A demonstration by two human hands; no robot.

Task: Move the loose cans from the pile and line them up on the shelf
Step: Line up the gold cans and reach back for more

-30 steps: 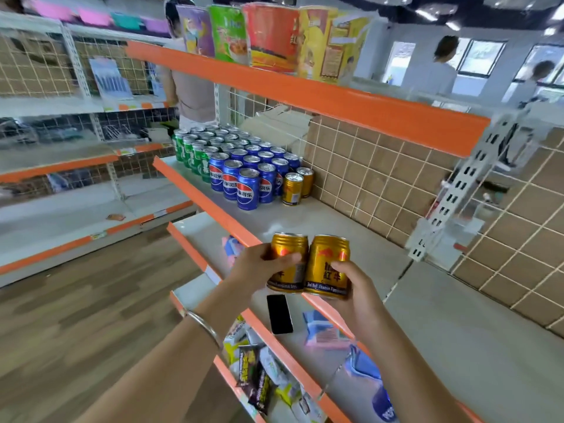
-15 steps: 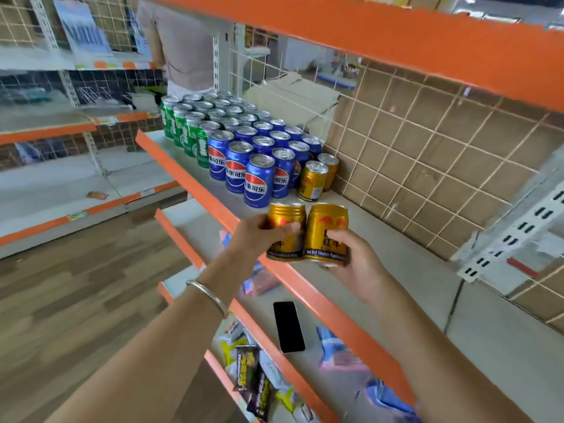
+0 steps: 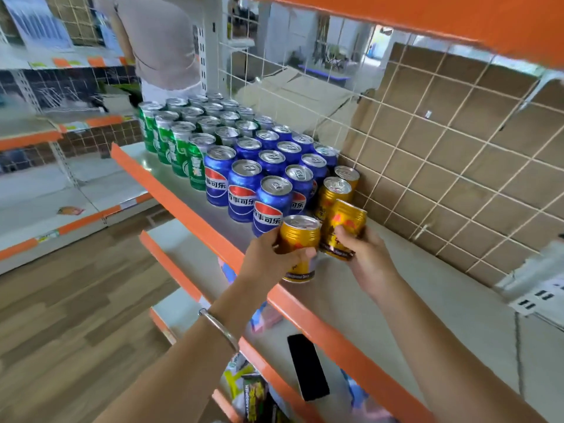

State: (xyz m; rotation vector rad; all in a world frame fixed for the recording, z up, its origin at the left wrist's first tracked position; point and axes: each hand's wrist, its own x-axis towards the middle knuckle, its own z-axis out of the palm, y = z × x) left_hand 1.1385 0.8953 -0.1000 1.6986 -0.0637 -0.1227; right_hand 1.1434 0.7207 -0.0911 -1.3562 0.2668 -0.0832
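Gold cans [image 3: 335,193] number two by the far grid [image 3: 427,166], right of full blue cans [image 3: 244,184] and green cans [image 3: 180,148] on the shelf [image 3: 351,294]. Left hand [image 3: 271,261] fingers grasp an upright can [image 3: 300,236], right hand [image 3: 366,257] fingers a tilted can [image 3: 348,222], both unplaced near them.

Bare shelf [image 3: 381,288] right of the blue cans [image 3: 244,190] is open, reachable from the front edge. The wire grid [image 3: 442,166] closes the back; the upper shelf [image 3: 427,13] caps headroom.

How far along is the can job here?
Done: green drink cans, blue cola cans and two gold cans stand in rows on the grey metal shelf. In hand: left hand grips one gold can, right hand a tilted gold can. Left: setting both down; pile unseen.
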